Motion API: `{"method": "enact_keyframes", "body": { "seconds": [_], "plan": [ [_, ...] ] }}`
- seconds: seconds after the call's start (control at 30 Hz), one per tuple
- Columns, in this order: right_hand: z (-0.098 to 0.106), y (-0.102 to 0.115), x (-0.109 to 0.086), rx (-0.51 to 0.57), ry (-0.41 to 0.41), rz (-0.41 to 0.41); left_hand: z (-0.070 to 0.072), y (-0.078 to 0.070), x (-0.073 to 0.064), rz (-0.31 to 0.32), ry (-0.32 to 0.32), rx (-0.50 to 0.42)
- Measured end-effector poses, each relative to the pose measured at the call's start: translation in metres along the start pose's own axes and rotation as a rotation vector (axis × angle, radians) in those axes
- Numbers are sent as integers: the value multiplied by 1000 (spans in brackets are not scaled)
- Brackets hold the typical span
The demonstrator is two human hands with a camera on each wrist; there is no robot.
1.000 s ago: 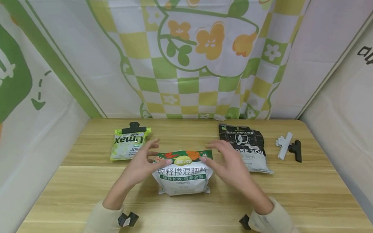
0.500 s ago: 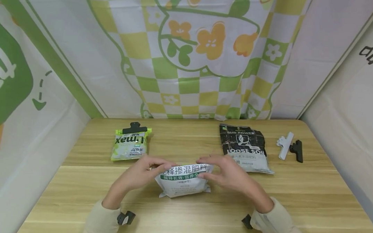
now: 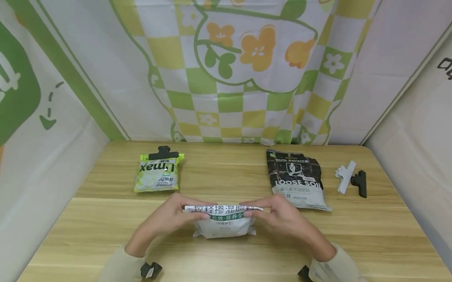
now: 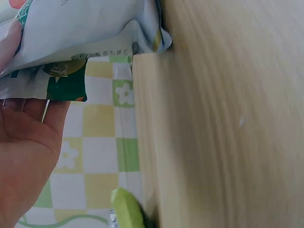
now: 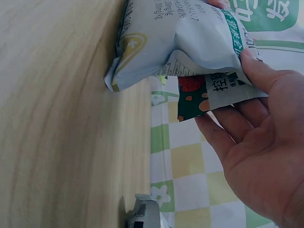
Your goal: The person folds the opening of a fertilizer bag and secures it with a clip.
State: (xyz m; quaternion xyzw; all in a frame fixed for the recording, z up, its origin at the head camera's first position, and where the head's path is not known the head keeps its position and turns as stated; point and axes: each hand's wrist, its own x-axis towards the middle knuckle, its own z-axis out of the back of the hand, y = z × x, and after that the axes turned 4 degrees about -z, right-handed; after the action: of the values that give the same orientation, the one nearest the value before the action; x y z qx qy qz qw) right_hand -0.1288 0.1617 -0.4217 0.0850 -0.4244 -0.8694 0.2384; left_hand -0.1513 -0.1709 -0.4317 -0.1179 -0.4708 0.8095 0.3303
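Note:
A white fertilizer bag [image 3: 226, 228] stands on the table in front of me, its top folded over toward the back. My left hand [image 3: 168, 217] pinches the left end of the fold, thumb in front and fingers behind. At the right end my right hand [image 3: 285, 216] grips it the same way. Both wrist views show the green printed top flap [image 5: 193, 97] hanging down behind the bag, with fingers against it. In the left wrist view the left thumb [image 4: 8, 45] presses the bag's front.
A small green bag [image 3: 157, 175] with a black clip [image 3: 163, 153] across its top lies back left. Back right lies a black-and-white soil bag [image 3: 297, 180]. Beside it are a white clip [image 3: 346, 177] and a black clip [image 3: 359, 183]. A patterned curtain [image 3: 243, 110] hangs behind the table.
The bag's green top was upright, then folded backward out of the head view. Both hands have moved down with it and now pinch the fold's two ends.

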Motion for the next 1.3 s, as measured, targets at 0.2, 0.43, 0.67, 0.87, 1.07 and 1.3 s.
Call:
{"method": "enact_keyframes", "body": {
  "seconds": [0.2, 0.43, 0.67, 0.87, 1.07, 1.3],
  "plan": [
    [5, -5, 6, -10, -49, 29, -1, 3, 12, 52, -51, -11],
    [7, -14, 6, 38, -82, 158, -8, -3, 16, 59, -72, -33],
    [8, -13, -8, 36, -24, 144, -15, -4, 8, -34, -33, -12],
    [8, -12, -16, 38, 16, 150, -14, -3, 4, -96, 36, -46],
    [8, -16, -21, 41, 18, 172, -14, -5, 5, -112, 80, -88],
    [10, -18, -22, 87, 60, 140, -20, -3, 5, -151, 38, -126]
  ]
}}
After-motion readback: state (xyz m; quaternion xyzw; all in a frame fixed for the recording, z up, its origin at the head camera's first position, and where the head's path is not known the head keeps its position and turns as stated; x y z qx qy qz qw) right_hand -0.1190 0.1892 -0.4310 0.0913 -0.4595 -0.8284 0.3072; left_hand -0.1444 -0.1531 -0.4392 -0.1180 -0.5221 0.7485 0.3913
